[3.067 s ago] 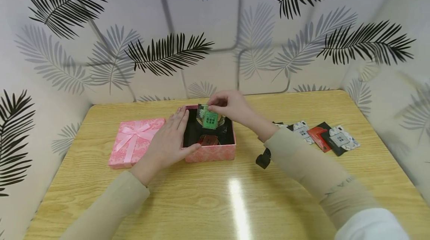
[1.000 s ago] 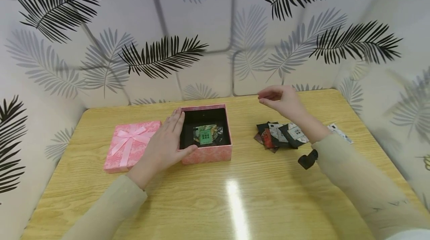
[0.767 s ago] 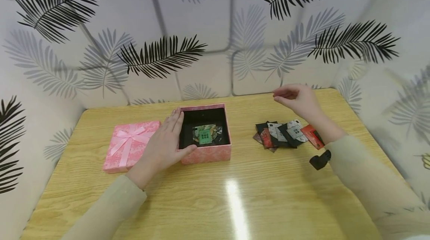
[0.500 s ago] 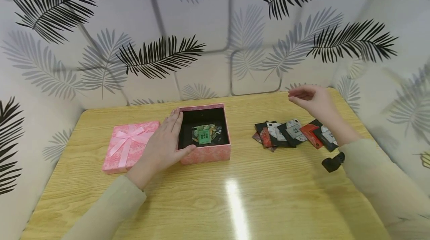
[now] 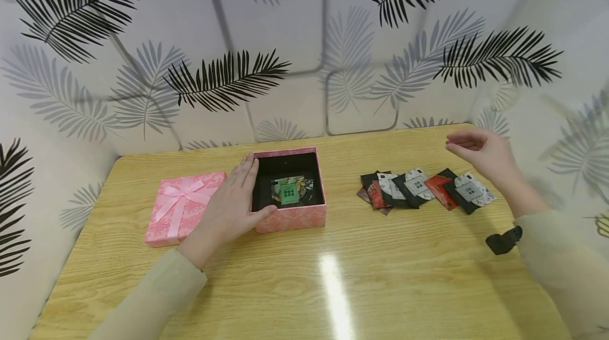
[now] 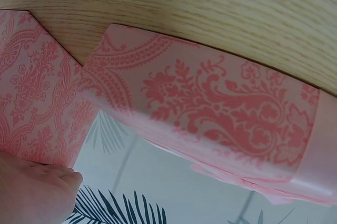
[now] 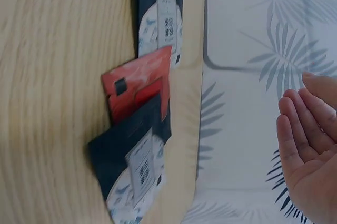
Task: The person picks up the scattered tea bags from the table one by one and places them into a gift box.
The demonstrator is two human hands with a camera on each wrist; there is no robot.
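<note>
The lid (image 5: 166,218) is off, at the nine o'clock of the box (image 5: 295,219), and several packets (image 5: 416,186) lie overlapping at its three o'clock. At least one green-labelled packet (image 5: 288,192) lies inside, so the box seems not yet emptied. The left hand (image 5: 228,205), fingers straight, rests against its nine o'clock side; the right hand (image 5: 487,155), fingers loosely bent, holds nothing above the packets' two o'clock end. Characters on the green label and pale labels (image 7: 141,167) are too blurred to read.
</note>
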